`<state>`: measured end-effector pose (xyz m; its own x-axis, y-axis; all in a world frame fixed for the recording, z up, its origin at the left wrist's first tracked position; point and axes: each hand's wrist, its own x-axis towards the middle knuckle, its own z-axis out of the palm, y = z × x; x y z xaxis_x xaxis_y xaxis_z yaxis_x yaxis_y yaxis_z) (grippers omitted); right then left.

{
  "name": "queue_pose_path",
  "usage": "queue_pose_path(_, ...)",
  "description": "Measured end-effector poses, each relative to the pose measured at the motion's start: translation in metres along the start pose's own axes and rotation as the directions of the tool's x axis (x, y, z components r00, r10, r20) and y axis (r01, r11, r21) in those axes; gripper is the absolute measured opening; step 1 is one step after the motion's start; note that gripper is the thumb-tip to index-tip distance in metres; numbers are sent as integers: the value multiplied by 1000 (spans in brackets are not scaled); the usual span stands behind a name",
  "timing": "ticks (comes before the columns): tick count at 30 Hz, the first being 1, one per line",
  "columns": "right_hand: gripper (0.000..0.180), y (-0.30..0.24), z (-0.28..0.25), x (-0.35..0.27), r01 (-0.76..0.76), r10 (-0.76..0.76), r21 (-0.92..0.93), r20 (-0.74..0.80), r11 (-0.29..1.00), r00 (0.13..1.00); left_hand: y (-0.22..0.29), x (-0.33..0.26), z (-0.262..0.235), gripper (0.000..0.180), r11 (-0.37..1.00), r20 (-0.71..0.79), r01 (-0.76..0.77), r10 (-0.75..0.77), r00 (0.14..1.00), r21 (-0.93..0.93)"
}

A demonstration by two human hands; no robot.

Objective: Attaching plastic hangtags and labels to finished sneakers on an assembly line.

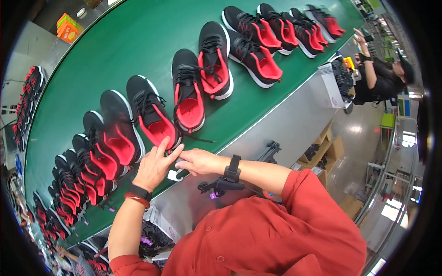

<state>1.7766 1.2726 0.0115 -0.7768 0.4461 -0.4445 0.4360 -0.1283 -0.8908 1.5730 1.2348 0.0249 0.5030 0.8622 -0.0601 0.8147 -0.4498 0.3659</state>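
Note:
A black sneaker (149, 110) with a coral-red lining and white sole lies on the green table, its heel toward me. My left hand (154, 166) is closed at that heel, fingertips on the red collar. My right hand (202, 162) meets it from the right with fingers bent together, close to the same heel. What its fingertips hold, if anything, is hidden. Right of this shoe lies a matching sneaker (188, 89), a loose lace trailing from it toward my hands. Another sneaker (120, 124) stands to the left. A small white piece (174, 175) shows below my hands.
The curved green table (248, 122) carries long rows of similar sneakers both ways. Boxes of dark parts (341, 78) stand by its near edge; a black clamp-like fixture (221, 185) sits before me. Orange packets (68, 30) lie beyond. Another person (380, 78) works at the right.

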Motion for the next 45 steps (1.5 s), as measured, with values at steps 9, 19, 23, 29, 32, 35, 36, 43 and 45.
queue_pose_path(9,39,-11,-83,-4,41,-279,-809,-154,586,948,10,-15,2,54,937,30,310,-309,951,-159)
queue_pose_path(19,29,-26,-62,11,94,-417,-957,-31,275,908,11,-18,-1,39,821,75,458,-462,884,-342)
queue_pose_path(23,27,-36,-54,12,82,-409,-966,-26,244,912,9,-19,4,40,828,62,464,-469,881,-315)
queue_pose_path(29,19,-32,-44,26,83,-397,-988,25,129,917,10,-26,5,43,776,28,405,-449,893,-482)
queue_pose_path(32,17,-33,-46,28,91,-480,-966,-38,244,876,7,-31,6,47,721,-29,338,-444,895,-605)
queue_pose_path(35,35,-17,-57,15,124,-401,-807,-149,578,904,2,-34,20,59,774,-52,277,-370,928,-570)
queue_pose_path(36,37,-10,-56,10,150,-444,-800,-157,581,882,4,-32,23,61,818,-42,276,-342,939,-505)
queue_pose_path(43,33,39,-16,-90,186,-246,-773,40,607,968,15,-26,-2,60,931,-315,357,-362,877,-78)
queue_pose_path(45,33,43,0,-105,139,-126,-881,91,452,988,25,-13,-15,55,924,-358,352,-382,852,-147)
